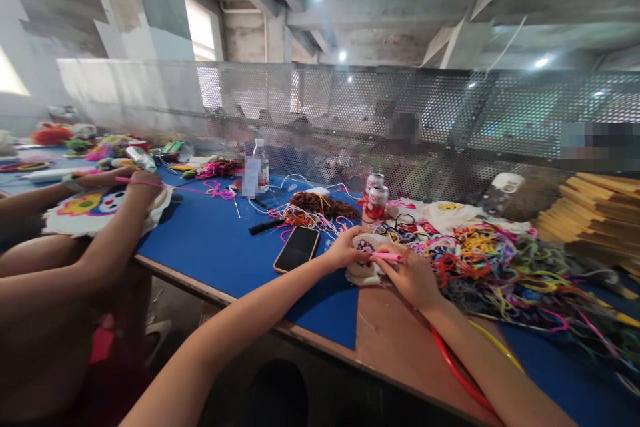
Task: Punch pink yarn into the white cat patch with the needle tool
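My left hand [347,248] is closed on the left edge of a small piece of white cloth [367,271] with a dark and pink looped yarn pattern, apparently stretched round. In my right hand [411,278] is a pink pen-like punch needle [389,256], its tip pointing left at the pattern. Whether the tip is in the cloth I cannot tell. Just right of the cloth spreads a big tangle of coloured yarn [480,247]. A phone [297,249] lies face up to the left of my left hand.
Two drink cans [377,201] and a clear bottle [260,163] stand farther back. Brown yarn [320,205] lies behind the phone. At the right is a yellow-brown stack [593,213]. On the left, a co-worker's hand [145,185] works pink yarn over white cloth [75,220]. A perforated metal screen [340,107] borders the table.
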The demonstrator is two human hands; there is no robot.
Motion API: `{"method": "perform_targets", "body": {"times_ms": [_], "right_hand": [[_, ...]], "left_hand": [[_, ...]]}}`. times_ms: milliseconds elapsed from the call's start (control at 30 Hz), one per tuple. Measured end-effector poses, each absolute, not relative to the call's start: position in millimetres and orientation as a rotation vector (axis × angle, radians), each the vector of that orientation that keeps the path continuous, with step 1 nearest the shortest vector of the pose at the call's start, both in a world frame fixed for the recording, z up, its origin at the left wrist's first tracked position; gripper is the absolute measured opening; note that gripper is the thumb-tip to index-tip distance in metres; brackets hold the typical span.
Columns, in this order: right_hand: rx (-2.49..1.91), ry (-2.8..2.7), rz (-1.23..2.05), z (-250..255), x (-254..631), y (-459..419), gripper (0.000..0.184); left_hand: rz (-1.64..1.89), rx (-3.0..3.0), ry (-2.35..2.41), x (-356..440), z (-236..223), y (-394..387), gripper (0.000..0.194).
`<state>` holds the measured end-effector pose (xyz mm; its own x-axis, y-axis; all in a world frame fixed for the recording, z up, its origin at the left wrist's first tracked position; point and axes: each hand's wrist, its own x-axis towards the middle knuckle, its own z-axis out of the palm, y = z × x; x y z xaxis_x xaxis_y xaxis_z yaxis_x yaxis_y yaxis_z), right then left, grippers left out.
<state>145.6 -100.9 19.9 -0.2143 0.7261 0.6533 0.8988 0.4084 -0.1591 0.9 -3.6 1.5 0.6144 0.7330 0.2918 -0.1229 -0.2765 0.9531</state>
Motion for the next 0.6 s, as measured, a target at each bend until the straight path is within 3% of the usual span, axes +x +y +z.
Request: {"method": "perform_targets", "body": {"times_ms": [133, 600], "right_hand": [[-1.359, -2.005, -0.383, 20.5, 145.7, -99.8, 0.020], [-1.314, -2.047, -0.093, 21.8, 145.6, -98.3, 0.012]], "left_hand": [[0.891, 1.650, 0.511, 0.2, 1.8, -3.5, 0.039], [0.926, 1.670, 0.562, 0.3, 4.3, -4.9, 0.036]]}}
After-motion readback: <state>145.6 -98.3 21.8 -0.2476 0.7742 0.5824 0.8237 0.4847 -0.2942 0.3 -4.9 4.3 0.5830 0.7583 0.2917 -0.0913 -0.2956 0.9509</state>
